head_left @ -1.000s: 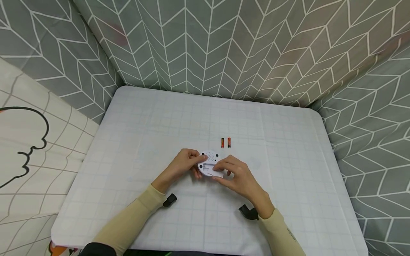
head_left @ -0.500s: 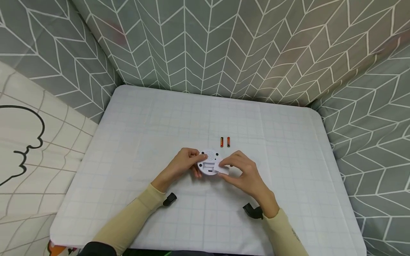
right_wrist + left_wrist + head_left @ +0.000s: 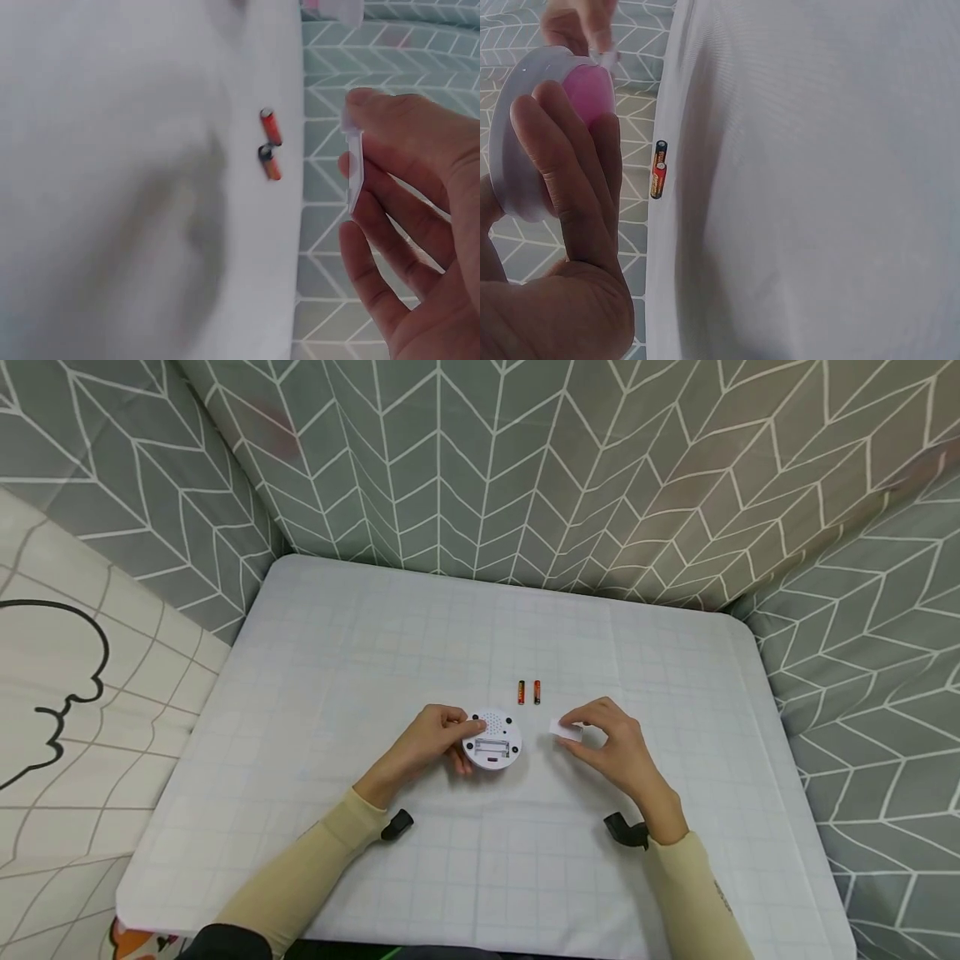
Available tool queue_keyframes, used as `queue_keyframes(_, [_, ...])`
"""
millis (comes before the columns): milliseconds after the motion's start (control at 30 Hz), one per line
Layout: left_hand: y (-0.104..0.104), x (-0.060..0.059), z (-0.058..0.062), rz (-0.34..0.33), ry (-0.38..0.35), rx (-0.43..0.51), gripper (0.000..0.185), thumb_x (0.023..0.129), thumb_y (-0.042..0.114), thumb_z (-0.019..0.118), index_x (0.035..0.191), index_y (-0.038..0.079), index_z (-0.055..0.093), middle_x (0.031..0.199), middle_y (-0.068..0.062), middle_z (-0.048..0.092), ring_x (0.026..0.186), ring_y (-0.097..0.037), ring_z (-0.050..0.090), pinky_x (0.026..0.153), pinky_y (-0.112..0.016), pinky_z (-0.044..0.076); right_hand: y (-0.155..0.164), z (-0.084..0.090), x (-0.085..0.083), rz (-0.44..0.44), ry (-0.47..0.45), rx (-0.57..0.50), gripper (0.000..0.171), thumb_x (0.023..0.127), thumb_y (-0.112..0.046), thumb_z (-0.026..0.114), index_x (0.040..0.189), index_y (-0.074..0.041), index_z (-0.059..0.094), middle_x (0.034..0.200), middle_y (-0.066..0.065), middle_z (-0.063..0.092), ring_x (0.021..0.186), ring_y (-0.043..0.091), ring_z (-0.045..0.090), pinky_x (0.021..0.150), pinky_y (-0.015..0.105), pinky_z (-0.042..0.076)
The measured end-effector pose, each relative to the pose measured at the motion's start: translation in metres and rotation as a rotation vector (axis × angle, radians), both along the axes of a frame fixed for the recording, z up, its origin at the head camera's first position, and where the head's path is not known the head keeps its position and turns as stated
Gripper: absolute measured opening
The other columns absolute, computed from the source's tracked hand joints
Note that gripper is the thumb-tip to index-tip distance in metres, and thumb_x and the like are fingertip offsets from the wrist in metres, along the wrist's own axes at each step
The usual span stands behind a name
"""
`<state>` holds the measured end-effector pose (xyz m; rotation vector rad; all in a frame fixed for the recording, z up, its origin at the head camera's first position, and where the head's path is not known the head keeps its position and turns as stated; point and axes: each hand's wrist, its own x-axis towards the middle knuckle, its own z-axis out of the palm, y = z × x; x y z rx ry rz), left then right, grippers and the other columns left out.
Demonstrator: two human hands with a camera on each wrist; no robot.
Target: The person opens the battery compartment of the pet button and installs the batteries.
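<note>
My left hand (image 3: 435, 739) grips a round white device (image 3: 504, 731) by its left side. Its back faces up in the head view, with a pattern of small holes, dark feet and an uncovered battery compartment (image 3: 492, 748) that holds no batteries. In the left wrist view, the pink underside of the device (image 3: 589, 94) shows past the fingers. My right hand (image 3: 618, 747) pinches a small white battery cover (image 3: 355, 165) between thumb and fingertips, held to the right of the device. Two red-and-black batteries (image 3: 521, 692) lie side by side just beyond the device.
A white cloth with a faint grid covers the table (image 3: 360, 643). Patterned grey curtains (image 3: 465, 468) hang along the back and right sides. Black wrist camera mounts (image 3: 626, 831) stick out inward from both sleeves.
The battery cover has come off the device. My right hand has carried it right and slightly away from me, which bares the compartment. The left hand and the batteries have stayed put.
</note>
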<state>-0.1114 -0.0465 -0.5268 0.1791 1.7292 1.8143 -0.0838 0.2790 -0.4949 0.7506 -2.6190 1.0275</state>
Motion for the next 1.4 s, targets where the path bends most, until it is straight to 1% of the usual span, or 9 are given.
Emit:
queue_keyframes(133, [0.000,0.000,0.000,-0.002,-0.003,0.002,0.029,0.100,0.024,0.073,0.098,-0.005,0.067,0.073,-0.013,0.074,0.051,-0.021,0.070,0.051,-0.033,0.061,0.009,-0.008,-0.005,-0.017,-0.005,0.035,0.031,0.076,-0.005,0.094,0.103,-0.013,0.080,0.101,0.000,0.077,0.098,0.016,0.066,0.078,0.038,0.059])
queue_keyframes(300, [0.000,-0.001,0.001,-0.002,-0.006,0.005,0.028,0.100,0.023,0.073,0.099,-0.005,0.067,0.074,-0.012,0.074,0.051,-0.021,0.070,0.051,-0.031,0.061,0.015,-0.015,-0.008,-0.032,-0.019,0.050,0.031,0.076,-0.005,0.095,0.102,-0.013,0.080,0.100,0.000,0.077,0.095,0.018,0.066,0.077,0.033,0.057])
queue_keyframes(500, [0.000,-0.001,0.002,0.001,-0.006,0.003,0.027,0.101,0.022,0.072,0.098,-0.005,0.067,0.073,-0.012,0.074,0.051,-0.021,0.069,0.051,-0.033,0.061,0.021,-0.023,-0.012,-0.053,-0.058,0.066,0.032,0.076,-0.005,0.095,0.103,-0.014,0.080,0.101,-0.002,0.076,0.094,0.017,0.065,0.076,0.036,0.057])
queue_keyframes(667, [-0.001,-0.001,0.002,0.003,-0.005,0.000,0.027,0.100,0.022,0.072,0.097,-0.005,0.067,0.072,-0.012,0.074,0.051,-0.021,0.069,0.051,-0.033,0.061,0.022,-0.028,-0.013,-0.047,-0.060,0.066,0.032,0.076,-0.004,0.095,0.103,-0.012,0.080,0.103,0.000,0.077,0.096,0.017,0.065,0.077,0.037,0.058])
queue_keyframes(833, [-0.001,-0.001,0.000,0.004,-0.007,-0.003,0.028,0.100,0.023,0.073,0.096,-0.004,0.067,0.072,-0.012,0.073,0.051,-0.021,0.069,0.051,-0.033,0.061,0.022,-0.034,-0.014,-0.050,-0.073,0.063,0.032,0.076,-0.003,0.094,0.104,-0.011,0.079,0.103,0.001,0.076,0.097,0.018,0.065,0.079,0.032,0.058])
queue_keyframes(1067, [0.000,-0.001,-0.001,0.002,-0.013,0.000,0.028,0.100,0.022,0.073,0.097,-0.005,0.067,0.072,-0.012,0.073,0.051,-0.021,0.069,0.051,-0.032,0.060,0.023,-0.042,-0.013,-0.062,-0.090,0.051,0.031,0.078,-0.004,0.093,0.104,-0.012,0.080,0.106,0.001,0.077,0.099,0.018,0.066,0.087,0.014,0.049])
queue_keyframes(1133, [0.000,-0.002,-0.001,0.002,-0.016,0.000,0.028,0.100,0.022,0.073,0.097,-0.004,0.067,0.073,-0.011,0.074,0.051,-0.021,0.069,0.051,-0.032,0.060,0.024,-0.043,-0.013,-0.062,-0.087,0.041,0.031,0.077,-0.004,0.094,0.104,-0.012,0.080,0.106,0.001,0.077,0.100,0.019,0.067,0.089,0.010,0.047])
queue_keyframes(1233, [0.001,-0.002,-0.001,0.003,-0.019,0.001,0.027,0.100,0.022,0.073,0.097,-0.004,0.067,0.072,-0.011,0.074,0.051,-0.021,0.069,0.050,-0.031,0.060,0.024,-0.044,-0.013,-0.059,-0.091,0.029,0.031,0.077,-0.004,0.094,0.105,-0.012,0.080,0.106,0.002,0.077,0.102,0.020,0.067,0.091,0.009,0.046])
queue_keyframes(1400, [0.001,-0.001,0.000,0.003,-0.020,-0.001,0.028,0.100,0.023,0.073,0.098,-0.004,0.067,0.073,-0.011,0.074,0.052,-0.021,0.070,0.051,-0.031,0.060,0.024,-0.042,-0.014,-0.064,-0.097,0.051,0.032,0.077,-0.006,0.094,0.105,-0.012,0.080,0.107,0.001,0.077,0.104,0.020,0.066,0.093,0.011,0.046])
